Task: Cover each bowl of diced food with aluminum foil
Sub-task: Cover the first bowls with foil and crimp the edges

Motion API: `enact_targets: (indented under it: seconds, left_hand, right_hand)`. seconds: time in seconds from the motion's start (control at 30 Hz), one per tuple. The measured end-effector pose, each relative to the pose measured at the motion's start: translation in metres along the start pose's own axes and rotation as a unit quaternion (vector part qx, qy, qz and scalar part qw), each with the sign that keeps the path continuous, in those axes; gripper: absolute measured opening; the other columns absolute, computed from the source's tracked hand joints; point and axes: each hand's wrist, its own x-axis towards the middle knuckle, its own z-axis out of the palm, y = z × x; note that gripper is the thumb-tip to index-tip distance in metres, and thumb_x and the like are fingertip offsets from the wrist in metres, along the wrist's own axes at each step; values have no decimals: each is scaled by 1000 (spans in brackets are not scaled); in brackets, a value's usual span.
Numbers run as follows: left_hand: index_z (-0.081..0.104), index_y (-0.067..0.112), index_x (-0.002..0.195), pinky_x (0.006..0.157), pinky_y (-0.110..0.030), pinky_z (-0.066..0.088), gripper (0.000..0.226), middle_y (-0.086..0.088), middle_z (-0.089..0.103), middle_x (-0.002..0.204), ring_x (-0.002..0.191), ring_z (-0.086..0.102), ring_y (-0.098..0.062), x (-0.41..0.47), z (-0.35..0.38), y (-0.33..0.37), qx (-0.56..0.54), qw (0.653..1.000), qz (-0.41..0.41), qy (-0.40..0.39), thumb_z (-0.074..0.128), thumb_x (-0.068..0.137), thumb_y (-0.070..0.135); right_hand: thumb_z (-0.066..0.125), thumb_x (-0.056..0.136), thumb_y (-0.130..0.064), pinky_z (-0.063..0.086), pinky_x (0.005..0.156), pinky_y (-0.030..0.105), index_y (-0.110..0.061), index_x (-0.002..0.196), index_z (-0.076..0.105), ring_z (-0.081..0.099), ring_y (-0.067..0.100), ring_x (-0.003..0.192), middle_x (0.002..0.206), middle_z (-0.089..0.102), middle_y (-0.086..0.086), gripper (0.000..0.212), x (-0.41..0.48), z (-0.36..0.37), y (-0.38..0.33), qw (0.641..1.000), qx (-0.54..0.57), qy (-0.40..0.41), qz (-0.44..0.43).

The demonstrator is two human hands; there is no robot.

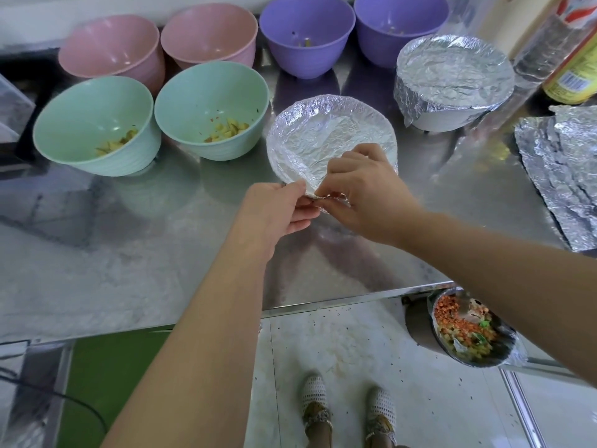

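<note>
Head view, table: steel table [129, 253] filled the upper two thirds of the frame, with tiled floor below it.
Task bowl: your foil-covered bowl [329, 130] sat at frame centre on the table. Crinkled foil spanned its whole mouth and hid the contents.
Left hand: your left hand [277, 211] came in from the lower centre. Thumb on top and fingers curled beneath pinched the foil edge [310, 193] at the bowl's near rim.
Right hand: your right hand [365, 202] came in from the right, knuckles up. Its fingers were bent together over the near rim and pinched the same foil edge, fingertips touching the left hand's.
Second covered bowl: a white bowl wrapped in foil [452, 72] stood upper right, apart from the centre one.
Left green bowl: left green bowl [80, 124] was at mid left, uncovered, with yellow diced food [118, 143] in the bottom.
Right green bowl: right green bowl [200, 101] stood just beside it, uncovered, also holding yellow dice.
Pink bowls: left pink bowl [109, 46] and right pink bowl [210, 30] were in the back row upper left, uncovered. You couldn't see their contents.
Purple bowls: left purple bowl [303, 24] at top centre had a few bits at the bottom. Right purple bowl [400, 17] stood beside it, uncovered.
Loose foil: a crumpled foil sheet [562, 176] lay flat at the right edge.
Bottles: clear bottle [546, 43] and yellow-labelled bottle [575, 79] were in the upper right corner.
Bin: bag-lined bin [420, 324] sat lower right under the table edge, holding orange, yellow and green scraps, partly behind your right forearm.
Feet: your shoes [315, 402] showed at bottom centre.
</note>
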Motion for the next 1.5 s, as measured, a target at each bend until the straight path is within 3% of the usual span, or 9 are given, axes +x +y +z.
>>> enact_targets:
  seconds: [0.23,0.37,0.47,0.57,0.77,0.93,1.13,1.3,1.5]
  left_hand:
    - [69,5,97,77,-29,60,29,-9,77,97,87,76,-19,-1,-5,-8,-20,999,21,41,56,103,31]
    - [63,15,87,83,-36,60,17,3,73,82,83,74,-15,-11,-1,-33,-67,984,92,139,61,100,26]
    - [65,24,87,82,-32,57,4,10,72,80,83,71,-13,-18,22,-53,40,975,153,155,68,90,23]
    - [63,22,103,81,-18,52,15,10,69,101,95,66,-3,-20,45,-66,71,969,205,120,72,91,22]
    - [53,28,108,93,-31,53,38,10,60,109,104,60,-8,-7,68,-84,74,948,249,183,82,83,32]
    - [63,22,102,83,-10,45,18,8,67,101,95,63,-7,1,73,-84,74,928,267,250,76,90,25]
    - [71,12,98,80,-5,41,8,2,71,95,86,65,-14,7,61,-91,146,888,347,264,69,90,10]
    - [68,11,98,82,-39,54,17,3,69,94,86,63,-17,13,46,-93,213,852,411,246,58,92,23]
    - [58,13,100,80,-51,53,28,4,58,95,87,55,-16,19,31,-86,217,841,418,267,77,85,27]
  right_hand:
    - [58,85,-59,35,94,40,-25,103,77,59,22,83,86,68,-9,43,0,-22,11,1000,4,-23,1]
    - [59,88,-49,33,94,35,-27,106,76,58,23,88,95,69,-8,33,-9,-38,31,999,16,-47,1]
    - [64,87,-43,29,93,31,-29,101,76,58,22,88,95,68,-8,23,-10,-32,35,998,-4,-60,-21]
    - [72,85,-34,33,91,35,-27,96,76,58,23,85,92,67,-7,14,-6,-26,34,998,-7,-57,-36]
    - [72,83,-33,37,90,39,-24,91,78,59,24,82,87,67,-6,13,-6,-24,32,998,2,-47,-37]
    - [73,83,-33,39,89,43,-24,90,78,60,26,80,87,68,-5,13,-4,-23,31,998,3,-52,-38]
    - [59,87,-45,39,91,43,-26,90,77,59,23,81,88,67,-7,26,-4,-23,29,997,16,-67,-35]
    - [66,86,-41,37,91,41,-24,90,77,59,22,80,86,66,-7,21,-2,-22,28,997,15,-64,-38]
    - [69,85,-37,32,93,37,-23,88,77,58,22,80,84,65,-6,16,-1,-22,28,997,16,-65,-29]
